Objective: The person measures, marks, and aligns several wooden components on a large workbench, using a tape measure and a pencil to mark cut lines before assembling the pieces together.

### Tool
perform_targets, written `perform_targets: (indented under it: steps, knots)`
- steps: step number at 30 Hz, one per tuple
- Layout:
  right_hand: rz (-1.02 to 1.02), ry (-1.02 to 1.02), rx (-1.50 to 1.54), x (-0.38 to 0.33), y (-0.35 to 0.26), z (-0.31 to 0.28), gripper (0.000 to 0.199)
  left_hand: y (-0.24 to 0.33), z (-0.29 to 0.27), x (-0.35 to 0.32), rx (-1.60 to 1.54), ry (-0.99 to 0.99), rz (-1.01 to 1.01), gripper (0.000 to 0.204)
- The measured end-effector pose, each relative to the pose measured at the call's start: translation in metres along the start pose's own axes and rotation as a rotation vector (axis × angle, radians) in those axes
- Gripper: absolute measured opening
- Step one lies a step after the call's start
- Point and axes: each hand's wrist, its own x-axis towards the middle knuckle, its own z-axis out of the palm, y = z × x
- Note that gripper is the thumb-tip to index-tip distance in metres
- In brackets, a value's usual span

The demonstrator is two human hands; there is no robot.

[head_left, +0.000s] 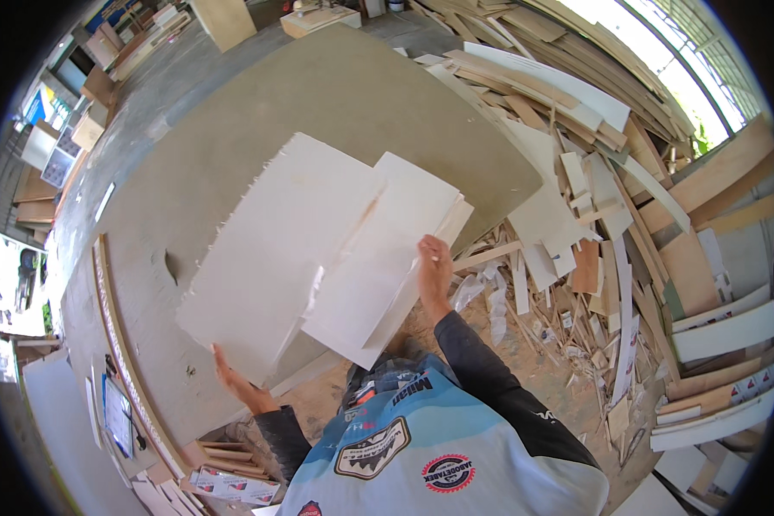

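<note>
A large white board (271,232) with a ragged left edge lies at a slant above a big grey-green panel. Overlapping its right side are smaller white boards (387,241), stacked with their edges slightly offset. My left hand (239,384) grips the large board at its near left corner; part of the fingers is hidden beneath it. At the right edge of the smaller boards, my right hand (436,268) has its fingers curled round the stack. A brownish smear runs along the seam between the large board and the smaller ones.
The grey-green panel (232,112) spreads out in front of me. Wood and board offcuts (576,249) heap up on the right, with scraps on the floor. A long wooden strip (129,353) and a clipboard (119,417) lie at the left. Curved boards (722,331) stand far right.
</note>
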Motion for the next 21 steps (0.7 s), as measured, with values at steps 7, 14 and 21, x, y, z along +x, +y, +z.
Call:
perform_targets:
  steps: [7, 14, 21]
  knots:
    - [0.397, 0.394, 0.109, 0.093, 0.089, -0.117, 0.03, -0.061, 0.035, -0.012, -0.104, -0.101, -0.094, 0.043]
    - [0.309, 0.485, 0.189, 0.192, 0.098, -0.142, 0.041, -0.091, 0.055, -0.014, -0.044, -0.117, -0.2, 0.034]
    - [0.251, 0.324, 0.159, 0.187, 0.089, -0.128, 0.043, -0.104, 0.061, -0.058, 0.224, 0.11, -0.145, 0.03]
